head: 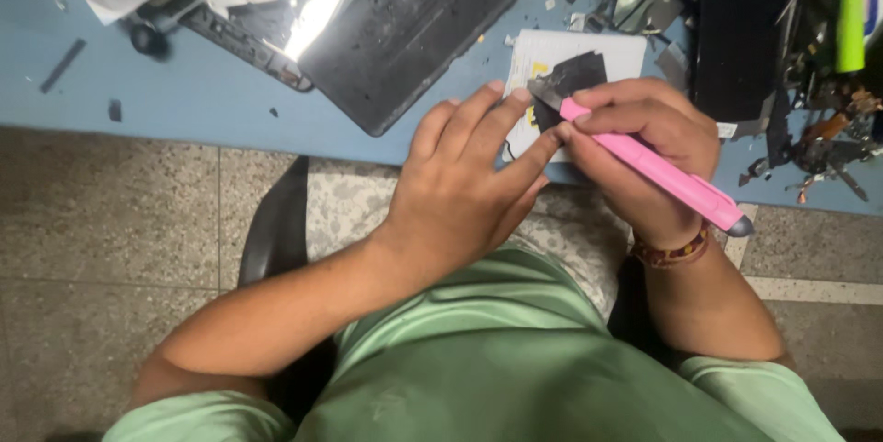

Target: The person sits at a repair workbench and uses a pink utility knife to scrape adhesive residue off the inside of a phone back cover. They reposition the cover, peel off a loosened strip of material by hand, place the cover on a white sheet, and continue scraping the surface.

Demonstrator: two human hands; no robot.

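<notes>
The blue desk (pixel 184 97) fills the upper part of the view, its near edge running across above a speckled tile floor (pixel 101 221). Along the far edge and toward the far right corner lies a clutter of dismantled parts and hand tools, pushed back so the near edge stays usable.

A large black back cover (pixel 405 28) lies flat, tilted, near the middle of the desk, just beyond the hands and apart from them.

At the near edge, right of the middle, a white card (pixel 612 56) lies flat under a small black part (pixel 578 74), apparently as a backing that sets off the dark piece.

The left hand (pixel 460 184) lies palm down with its fingers spread over the near side of the card, pressing it to the desk; it grips nothing. This seems meant to keep the work from sliding.

The right hand (pixel 644 143) is closed around a pink utility knife (pixel 658 171), held like a pen with the blade end angled down onto the black part and the handle trailing past the desk's near edge. The two hands touch at the fingertips, close together over the part.

A beaded bracelet (pixel 671 253) circles the right wrist.
</notes>
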